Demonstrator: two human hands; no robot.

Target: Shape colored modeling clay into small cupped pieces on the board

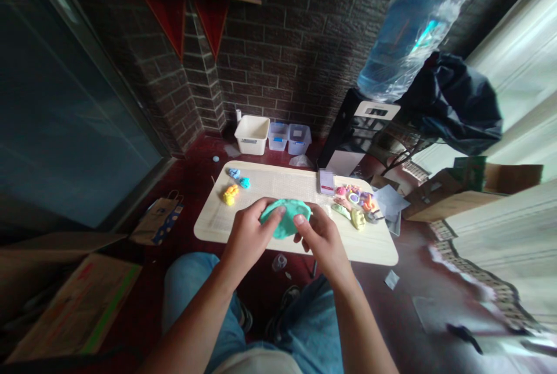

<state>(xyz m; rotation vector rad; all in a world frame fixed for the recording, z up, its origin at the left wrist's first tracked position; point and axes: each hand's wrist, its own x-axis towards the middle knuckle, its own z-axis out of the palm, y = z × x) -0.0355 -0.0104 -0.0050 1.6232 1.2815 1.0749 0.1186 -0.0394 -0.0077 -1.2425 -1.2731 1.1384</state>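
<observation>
A flattened, roughly round piece of green modelling clay [287,220] is held up above the near side of the low table. My left hand [251,224] grips its left edge, with the thumb pressed on the upper face and the fingers underneath. On the opposite edge, my right hand [321,233] pinches it between thumb and fingers. Yellow clay [230,194] and blue clay lumps [244,182] lie on the table to the left. Towards the right end sits a cluster of many-coloured clay pieces [357,218].
The pale table [374,250] stands in front of my knees, with a phone [326,181] at its far edge. Behind it are a white bin [252,135] and clear boxes [299,139]. A water dispenser [348,136] stands back right; a paper bag [154,220] is left.
</observation>
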